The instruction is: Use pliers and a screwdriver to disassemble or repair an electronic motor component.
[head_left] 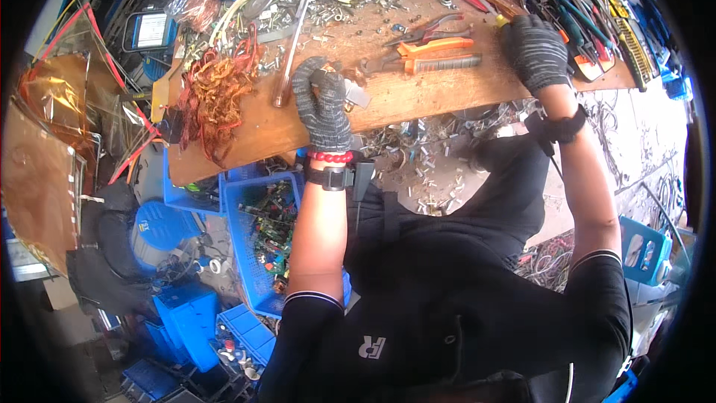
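Observation:
My left hand (pixel 322 108), in a grey striped knit glove, is closed over the near edge of the wooden board. A small part with a flat silvery metal plate (pixel 357 95) sticks out beside its fingers; the rest is hidden by the glove. Over at the right, my gloved right hand (pixel 535 52) rests by the hand tools with its fingers curled. A small yellow end (pixel 501 21) shows at its fingertips, but what it belongs to is unclear. Between the hands lie orange-handled pliers (pixel 444 65) and dark-jawed pliers (pixel 432 30).
Reddish-brown ribbon scraps (pixel 220 97) heap on the board's left, beside a metal rod (pixel 300 26). Loose screws and metal bits (pixel 358 0) cover the far side. Several hand tools (pixel 589 26) lie at right. A blue crate (pixel 261 242) of circuit boards stands below.

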Available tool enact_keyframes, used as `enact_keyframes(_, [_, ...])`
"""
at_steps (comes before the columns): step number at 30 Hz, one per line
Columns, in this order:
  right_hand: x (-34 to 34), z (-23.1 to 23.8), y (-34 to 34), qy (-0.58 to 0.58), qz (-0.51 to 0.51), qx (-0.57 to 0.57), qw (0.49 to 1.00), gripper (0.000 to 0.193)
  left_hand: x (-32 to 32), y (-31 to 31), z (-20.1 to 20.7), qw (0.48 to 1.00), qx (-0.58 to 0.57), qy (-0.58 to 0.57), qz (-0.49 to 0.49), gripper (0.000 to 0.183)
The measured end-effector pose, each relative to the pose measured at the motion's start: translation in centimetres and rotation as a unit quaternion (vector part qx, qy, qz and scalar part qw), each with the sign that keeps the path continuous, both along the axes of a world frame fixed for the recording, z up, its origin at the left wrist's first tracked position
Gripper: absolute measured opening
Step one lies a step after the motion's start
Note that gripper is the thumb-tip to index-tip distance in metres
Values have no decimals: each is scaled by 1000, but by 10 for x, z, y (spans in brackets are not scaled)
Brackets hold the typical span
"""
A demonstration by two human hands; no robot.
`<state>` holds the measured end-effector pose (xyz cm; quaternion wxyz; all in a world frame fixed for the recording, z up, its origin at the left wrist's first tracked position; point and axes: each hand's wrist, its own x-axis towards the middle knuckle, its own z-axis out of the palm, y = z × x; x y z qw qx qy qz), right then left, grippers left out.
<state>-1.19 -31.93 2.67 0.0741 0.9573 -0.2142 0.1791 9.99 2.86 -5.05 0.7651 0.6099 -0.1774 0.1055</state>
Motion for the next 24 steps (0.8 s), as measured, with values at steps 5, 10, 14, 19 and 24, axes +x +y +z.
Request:
enact_keyframes(5, [-62, 32, 47, -141, 206, 377, 892, 24, -3, -6, 8, 999, -19, 34, 26, 43])
enact_keyframes(10, [-94, 23, 117, 1, 288, 501, 816, 32, -3, -12, 12, 998, -8, 36, 42, 42])
enact_keyframes(14, [-86, 6, 147, -78, 317, 454, 829, 36, -3, -15, 10, 998, -6, 3, 62, 46])
enact_keyframes(19, [-84, 7, 159, -9, 286, 481, 829, 36, -6, -13, 12, 999, 2, 16, 48, 42])
enact_keyframes(24, [-81, 18, 164, -3, 248, 520, 817, 31, -13, -11, 14, 998, 50, -13, 34, 48])
